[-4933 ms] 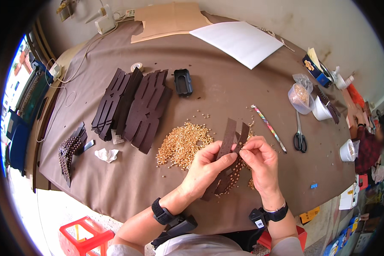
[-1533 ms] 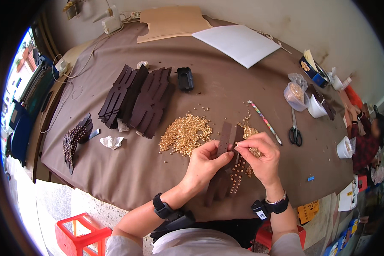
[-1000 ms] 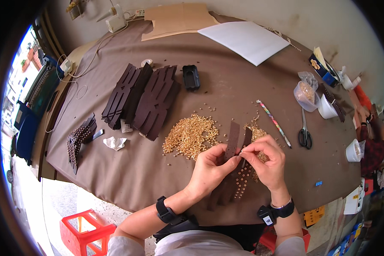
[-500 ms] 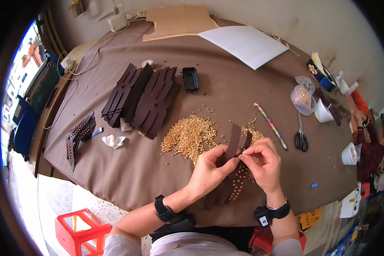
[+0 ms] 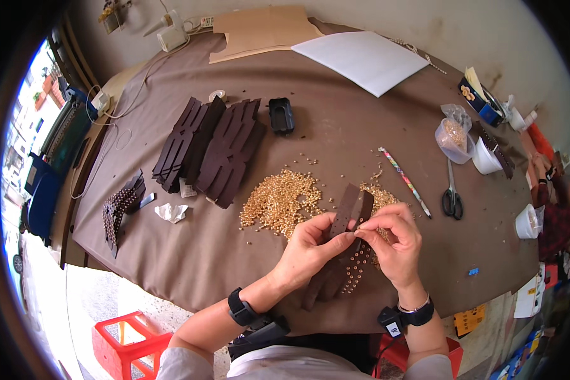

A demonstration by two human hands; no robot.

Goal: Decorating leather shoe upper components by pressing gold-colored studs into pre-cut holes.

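Note:
Near the table's front edge, my left hand (image 5: 304,251) is closed round a dark brown leather cut-out (image 5: 343,215) with slits and rows of small holes. Gold studs (image 5: 354,269) dot the part that hangs below my fingers. My right hand (image 5: 394,248) pinches thumb and forefinger together at the same piece, against its studded strip. Whatever sits between those fingertips is too small to make out. Just beyond my left hand lies a loose heap of gold studs (image 5: 278,199). A smaller heap (image 5: 379,195) shows behind the leather, partly hidden by it and my right hand.
Two stacks of leather cut-outs (image 5: 231,155) lie left of centre, beside a black tray (image 5: 281,115). A studded piece (image 5: 117,212) and crumpled paper (image 5: 171,213) are further left. To the right lie a patterned pen (image 5: 404,180), scissors (image 5: 451,201) and plastic tubs (image 5: 486,157). Another person (image 5: 554,209) sits beyond.
The whole view has shifted slightly. Both hands keep their hold at the leather, and the piece has turned a little, showing more of its lower left part.

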